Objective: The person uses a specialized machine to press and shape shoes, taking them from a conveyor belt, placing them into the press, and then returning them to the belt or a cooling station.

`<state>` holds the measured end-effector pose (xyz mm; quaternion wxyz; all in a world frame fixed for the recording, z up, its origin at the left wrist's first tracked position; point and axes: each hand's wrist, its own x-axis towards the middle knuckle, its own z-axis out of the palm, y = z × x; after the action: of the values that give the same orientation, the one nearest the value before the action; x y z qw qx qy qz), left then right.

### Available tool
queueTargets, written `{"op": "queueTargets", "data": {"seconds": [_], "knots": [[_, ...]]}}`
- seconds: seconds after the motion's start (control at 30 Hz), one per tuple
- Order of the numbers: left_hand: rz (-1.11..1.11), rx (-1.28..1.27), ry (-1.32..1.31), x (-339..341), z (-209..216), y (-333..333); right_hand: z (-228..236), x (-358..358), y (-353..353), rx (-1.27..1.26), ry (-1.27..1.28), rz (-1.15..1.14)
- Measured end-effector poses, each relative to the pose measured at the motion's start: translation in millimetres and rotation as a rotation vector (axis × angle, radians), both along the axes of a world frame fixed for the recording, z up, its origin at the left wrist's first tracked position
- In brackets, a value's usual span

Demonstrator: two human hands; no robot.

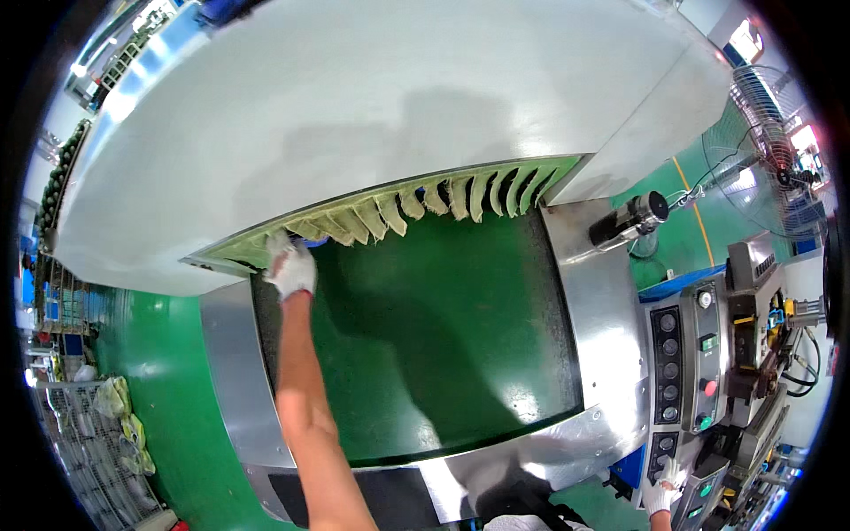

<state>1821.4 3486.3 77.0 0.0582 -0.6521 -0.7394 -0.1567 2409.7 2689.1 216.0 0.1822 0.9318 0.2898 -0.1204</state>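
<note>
My left hand, in a white knitted glove, reaches up to the left end of the machine's opening, against the pale green fabric strip curtain. Its fingertips are smeared by motion, and whether they grip a strip is unclear. A small blue thing shows beside it, partly hidden by the strips. At the lower right, my right hand, also in a white glove, is at the lower row of black knobs on the control panel. Its fingers are bent around one knob.
A green belt or bed lies inside a steel frame below the grey machine hood. A black cylindrical motor juts out at right, near a caged fan. Wire baskets stand at left on the green floor.
</note>
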Motion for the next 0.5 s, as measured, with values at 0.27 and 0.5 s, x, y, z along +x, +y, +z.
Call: {"op": "queueTargets", "data": {"seconds": [0.27, 0.5], "knots": [[-0.005, -0.386, 0.196, -136, -64, 74, 15, -42, 5, -0.277, 0.266, -0.338], [-0.277, 0.092, -0.148, -15, -6, -63, -26, -76, -23, -0.11, 0.361, -0.361]]}}
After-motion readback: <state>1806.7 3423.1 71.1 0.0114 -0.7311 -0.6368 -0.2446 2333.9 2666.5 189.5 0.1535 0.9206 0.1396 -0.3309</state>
